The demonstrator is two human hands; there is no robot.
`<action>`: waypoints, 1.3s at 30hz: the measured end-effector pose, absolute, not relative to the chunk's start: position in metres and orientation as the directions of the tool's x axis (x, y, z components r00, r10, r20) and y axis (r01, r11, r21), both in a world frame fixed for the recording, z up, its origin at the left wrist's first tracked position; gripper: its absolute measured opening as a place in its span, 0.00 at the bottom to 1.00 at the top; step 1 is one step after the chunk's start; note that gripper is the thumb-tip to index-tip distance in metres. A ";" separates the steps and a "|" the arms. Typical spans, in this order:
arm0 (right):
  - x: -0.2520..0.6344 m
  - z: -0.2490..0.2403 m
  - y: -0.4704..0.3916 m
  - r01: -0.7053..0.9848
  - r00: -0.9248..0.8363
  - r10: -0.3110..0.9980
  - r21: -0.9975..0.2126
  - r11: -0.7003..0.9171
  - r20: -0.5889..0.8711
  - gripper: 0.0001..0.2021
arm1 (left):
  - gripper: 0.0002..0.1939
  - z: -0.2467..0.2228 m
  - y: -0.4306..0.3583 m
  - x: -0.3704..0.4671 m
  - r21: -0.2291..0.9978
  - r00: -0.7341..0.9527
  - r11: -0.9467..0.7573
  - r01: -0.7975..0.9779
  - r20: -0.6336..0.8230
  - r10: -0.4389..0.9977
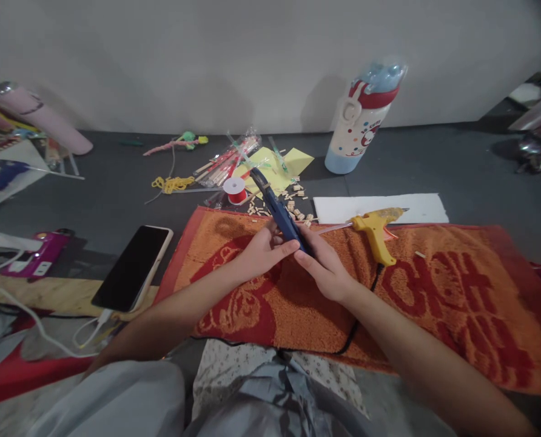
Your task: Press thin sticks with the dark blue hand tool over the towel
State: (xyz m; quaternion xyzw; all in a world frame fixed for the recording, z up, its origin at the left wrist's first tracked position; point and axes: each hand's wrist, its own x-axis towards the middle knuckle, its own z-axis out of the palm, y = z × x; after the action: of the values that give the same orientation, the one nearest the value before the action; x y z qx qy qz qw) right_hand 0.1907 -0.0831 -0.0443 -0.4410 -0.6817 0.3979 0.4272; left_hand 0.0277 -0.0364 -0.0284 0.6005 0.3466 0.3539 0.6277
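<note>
A blue plier-like tool with a dark curved head points up and away from me, above the far edge of the orange towel. My left hand is closed round its lower part from the left. From the other side, my right hand grips the handle end, both thumbs on top. At the tool's head a thin wooden stick shows; whether the jaws hold it I cannot tell. Small cut wooden pieces lie scattered just beyond the towel. Right of my hands rests a yellow glue gun with a clear stick in its back.
The orange towel covers the table's front. Behind are a red ribbon spool, yellow paper, wrapped sticks, a white board and a bottle. A phone on a cable lies left, near a blue glue gun.
</note>
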 end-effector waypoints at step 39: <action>0.178 -0.031 -0.080 -0.081 -0.166 0.986 -0.996 -0.047 -0.033 0.25 | 0.29 -0.022 -0.028 0.031 0.979 0.373 0.192 -0.073 -0.152 0.916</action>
State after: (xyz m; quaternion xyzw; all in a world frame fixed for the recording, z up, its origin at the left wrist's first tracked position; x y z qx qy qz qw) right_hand 0.1784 -0.0799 -0.0314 -0.4455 -0.5079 0.5700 0.4676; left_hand 0.0313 -0.0284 -0.0221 0.5105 0.4126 0.3789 0.6524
